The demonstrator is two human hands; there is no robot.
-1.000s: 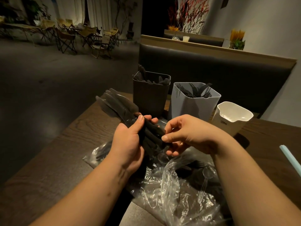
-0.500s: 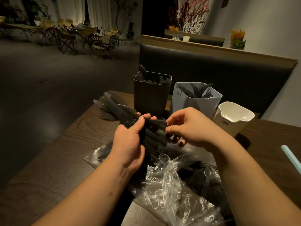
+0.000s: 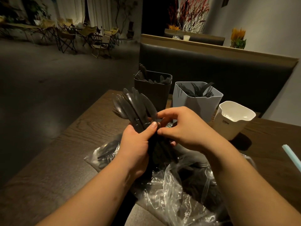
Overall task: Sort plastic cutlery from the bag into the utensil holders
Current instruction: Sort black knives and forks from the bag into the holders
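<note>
**Cutlery bundle tipped steeper between both hands**

The bundle of black cutlery is held above the clear plastic bag, in front of the 3 holders. Its long axis runs from the palms up and away to the left; the blade and spoon ends fan out near the dark holder. The left hand grips the handles, with its thumb pressed across them. The right hand pinches the bundle's middle between forefinger and thumb, just above that thumb. Both the grey holder and the white holder stand to the right on the table. Compared with 0.5 s ago, the bundle stands steeper and higher, and the right hand has closed in on it.
</note>
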